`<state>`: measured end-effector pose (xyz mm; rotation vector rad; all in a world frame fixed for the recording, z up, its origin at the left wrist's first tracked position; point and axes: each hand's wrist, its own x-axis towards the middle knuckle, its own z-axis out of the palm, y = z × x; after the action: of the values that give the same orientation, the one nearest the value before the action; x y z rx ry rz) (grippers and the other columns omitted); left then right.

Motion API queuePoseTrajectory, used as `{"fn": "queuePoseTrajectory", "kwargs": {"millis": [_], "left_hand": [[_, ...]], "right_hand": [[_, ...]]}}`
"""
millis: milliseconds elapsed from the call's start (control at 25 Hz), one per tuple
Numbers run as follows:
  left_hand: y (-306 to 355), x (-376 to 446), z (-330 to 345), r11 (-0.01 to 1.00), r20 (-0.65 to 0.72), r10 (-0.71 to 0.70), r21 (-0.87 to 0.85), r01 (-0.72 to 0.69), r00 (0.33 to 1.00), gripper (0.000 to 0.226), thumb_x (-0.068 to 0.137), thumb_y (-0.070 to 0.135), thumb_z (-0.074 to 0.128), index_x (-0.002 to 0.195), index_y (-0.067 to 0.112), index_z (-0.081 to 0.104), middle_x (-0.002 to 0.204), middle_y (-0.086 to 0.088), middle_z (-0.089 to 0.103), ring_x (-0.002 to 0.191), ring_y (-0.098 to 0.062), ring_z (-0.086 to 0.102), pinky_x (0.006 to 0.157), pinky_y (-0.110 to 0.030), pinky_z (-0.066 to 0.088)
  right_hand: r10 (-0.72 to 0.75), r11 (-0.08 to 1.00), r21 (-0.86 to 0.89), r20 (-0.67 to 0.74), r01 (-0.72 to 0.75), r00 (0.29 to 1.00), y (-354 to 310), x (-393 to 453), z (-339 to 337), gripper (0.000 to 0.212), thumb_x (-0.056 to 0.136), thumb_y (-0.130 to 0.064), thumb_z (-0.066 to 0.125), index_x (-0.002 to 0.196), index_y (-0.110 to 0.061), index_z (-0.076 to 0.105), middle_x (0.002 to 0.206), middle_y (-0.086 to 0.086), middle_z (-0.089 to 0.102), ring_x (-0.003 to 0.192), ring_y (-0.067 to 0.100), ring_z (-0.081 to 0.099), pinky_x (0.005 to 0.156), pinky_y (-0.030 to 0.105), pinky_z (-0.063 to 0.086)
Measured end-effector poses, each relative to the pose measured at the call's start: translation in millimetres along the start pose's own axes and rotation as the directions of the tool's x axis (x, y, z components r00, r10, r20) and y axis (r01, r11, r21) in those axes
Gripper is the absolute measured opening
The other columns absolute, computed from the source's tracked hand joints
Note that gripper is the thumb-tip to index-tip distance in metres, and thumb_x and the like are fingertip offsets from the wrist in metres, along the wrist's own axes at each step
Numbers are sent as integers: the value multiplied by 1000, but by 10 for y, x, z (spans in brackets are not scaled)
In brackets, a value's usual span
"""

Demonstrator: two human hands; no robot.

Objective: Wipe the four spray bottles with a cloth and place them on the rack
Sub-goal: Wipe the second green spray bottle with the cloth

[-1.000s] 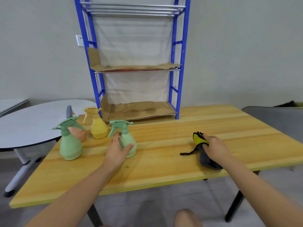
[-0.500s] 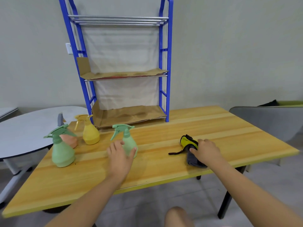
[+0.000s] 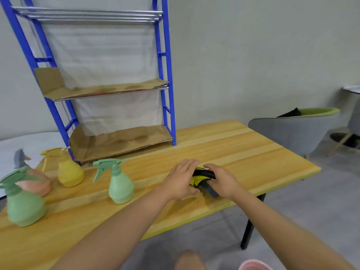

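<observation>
A black and yellow cloth point(image 3: 200, 177) lies bunched on the wooden table point(image 3: 243, 152), held between both hands. My left hand point(image 3: 180, 179) lies over its left side, and my right hand point(image 3: 222, 181) grips its right side. A small green spray bottle point(image 3: 119, 184) stands left of my hands. Farther left stand a yellow bottle point(image 3: 69, 172), a pink bottle point(image 3: 37, 184) and a larger green bottle point(image 3: 23, 207) at the table's left end. The blue rack point(image 3: 165, 75) with cardboard-lined shelves stands at the table's back.
A white round table point(image 3: 29, 141) sits behind the bottles at the left. A grey chair point(image 3: 288, 133) and a green one point(image 3: 319, 112) stand right of the table. Grey floor lies below the table's front edge.
My left hand has left the small green bottle and moved right onto the cloth. My right hand has stayed on the cloth and bunched it. The view has turned right.
</observation>
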<state>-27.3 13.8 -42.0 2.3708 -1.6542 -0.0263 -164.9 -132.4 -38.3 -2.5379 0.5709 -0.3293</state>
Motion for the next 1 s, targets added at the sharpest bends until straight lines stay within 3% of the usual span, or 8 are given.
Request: {"fn": "queuePoseTrajectory", "kwargs": {"millis": [160,240,320,440,600,840,920,1000], "left_hand": [[37,431,115,1000,116,-11,22,8,993,93,79,50,67,157,27,21,158,0,37,151,-20,24,126,-46,6],[45,585,144,999,79,36,-16,-35,996,74,79,42,61,148,27,37,144,1,51,138,-19,42,124,-42,17],[14,714,37,993,76,53,-107,-45,996,55,78,39,58,132,30,51,123,2,63,118,-24,57,104,-36,43],[2,924,-184,959,233,41,-284,27,972,45,84,37,57,128,33,53,114,1,65,102,-25,61,79,-32,49],[82,932,-119,982,456,93,-191,-5,885,87,79,57,71,152,32,30,144,9,46,125,-14,49,104,-30,43],[94,1048,-333,986,424,19,-156,52,905,41,93,29,60,134,23,58,132,-1,60,115,-21,58,97,-32,48],[206,980,-312,981,426,45,-188,40,903,55,90,45,63,139,26,48,141,2,51,123,-18,51,103,-36,46],[286,826,-145,996,390,78,2,-85,918,79,77,70,62,138,27,39,143,4,40,129,-17,37,104,-40,44]], "right_hand": [[-50,997,58,42,47,998,218,50,-307,53,90,-11,63,138,-26,48,120,-5,63,109,16,62,88,26,49],[-54,997,65,39,51,998,305,95,-430,49,90,-15,64,137,-24,51,120,-5,64,107,15,62,86,25,49],[-31,997,66,44,28,999,377,156,-546,48,91,-21,66,136,-26,52,117,-6,66,100,13,63,78,24,50],[68,989,127,85,-79,994,493,294,-658,45,88,-30,70,130,-32,52,103,-7,64,84,9,63,60,21,46],[167,959,194,197,-205,966,580,334,-566,48,86,-32,72,130,-31,52,112,1,60,95,18,62,71,29,52],[240,905,273,302,-325,923,723,170,-515,47,84,-28,77,126,-25,56,103,0,59,91,21,62,76,30,49],[266,901,278,254,-334,930,727,157,-469,40,84,-29,76,120,-25,58,101,5,63,89,24,63,72,31,48],[296,900,267,208,-345,932,725,168,-428,39,81,-29,76,116,-23,58,100,12,66,86,26,64,68,33,47]]}}
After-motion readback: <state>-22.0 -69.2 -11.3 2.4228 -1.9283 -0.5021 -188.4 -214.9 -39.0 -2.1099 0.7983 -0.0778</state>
